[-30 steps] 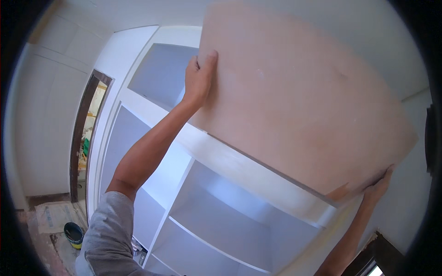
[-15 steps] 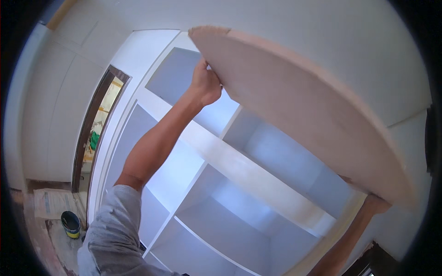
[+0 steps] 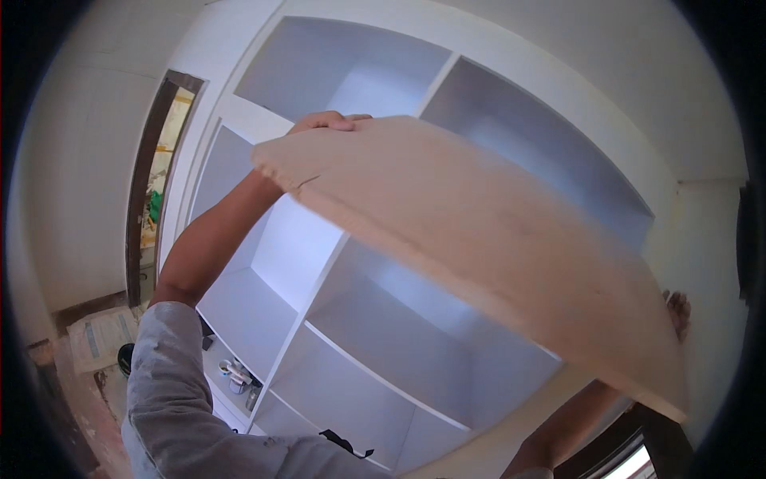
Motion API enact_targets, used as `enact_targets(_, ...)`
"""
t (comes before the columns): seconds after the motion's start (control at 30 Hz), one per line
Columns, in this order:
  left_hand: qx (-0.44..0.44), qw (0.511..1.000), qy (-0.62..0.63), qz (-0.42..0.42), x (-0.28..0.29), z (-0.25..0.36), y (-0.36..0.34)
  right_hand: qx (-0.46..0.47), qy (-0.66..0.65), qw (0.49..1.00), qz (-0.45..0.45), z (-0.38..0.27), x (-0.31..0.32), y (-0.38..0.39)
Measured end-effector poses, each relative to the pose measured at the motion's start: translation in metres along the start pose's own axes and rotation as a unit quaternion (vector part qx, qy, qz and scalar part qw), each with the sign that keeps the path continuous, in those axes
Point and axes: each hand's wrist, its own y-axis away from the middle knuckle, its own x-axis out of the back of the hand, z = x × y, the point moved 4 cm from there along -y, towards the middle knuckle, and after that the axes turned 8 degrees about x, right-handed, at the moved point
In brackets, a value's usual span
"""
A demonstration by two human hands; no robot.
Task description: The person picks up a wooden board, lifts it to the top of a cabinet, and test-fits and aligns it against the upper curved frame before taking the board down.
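A long, pale brown wooden board (image 3: 479, 239) is held up in front of me, slanting down from left to right. Its near edge looks rough, and a short dark crack runs in from that edge close to the left end. My left hand (image 3: 327, 122) grips the left end, with its fingers over the far edge and part of the hand hidden behind the wood. At the right end, my right hand (image 3: 678, 314) supports the board from beneath. Only its fingers show past the end, while the palm is hidden. Both arms are raised.
Behind the board stands a large white built-in shelf unit (image 3: 315, 299) with several open compartments. Small items (image 3: 235, 375) lie in a low left compartment. A dark-framed doorway (image 3: 152, 191) is at the left, with a dark bucket (image 3: 125, 359) on the floor near it. A dark frame (image 3: 614, 447) sits at lower right.
The board has come down from near the ceiling and tipped over, with both hands still on it. The upper compartments now show above it, and my view has shifted somewhat.
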Motion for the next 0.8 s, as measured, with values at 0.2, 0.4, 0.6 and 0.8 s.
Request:
enact_targets(0.2, -0.061, 0.995, -0.047, 0.061, 0.024, -0.016, 0.019, -0.264, 0.437, 0.838, 0.191, 0.029, -0.13, 0.011)
enact_targets(0.4, -0.143, 0.969, -0.156, 0.127, 0.047, -0.006, 0.032, -0.303, 0.328, 0.895, -0.011, 0.06, -0.176, 0.046)
enact_targets(0.6, 0.013, 0.957, -0.236, 0.165, 0.066, 0.002, 0.01, -0.21, 0.35, 0.905, 0.12, 0.058, -0.1, 0.048)
enact_targets(0.8, -0.053, 0.917, -0.296, 0.262, 0.097, -0.007, -0.061, -0.196, 0.39, 0.888, 0.144, 0.08, -0.091, 0.019)
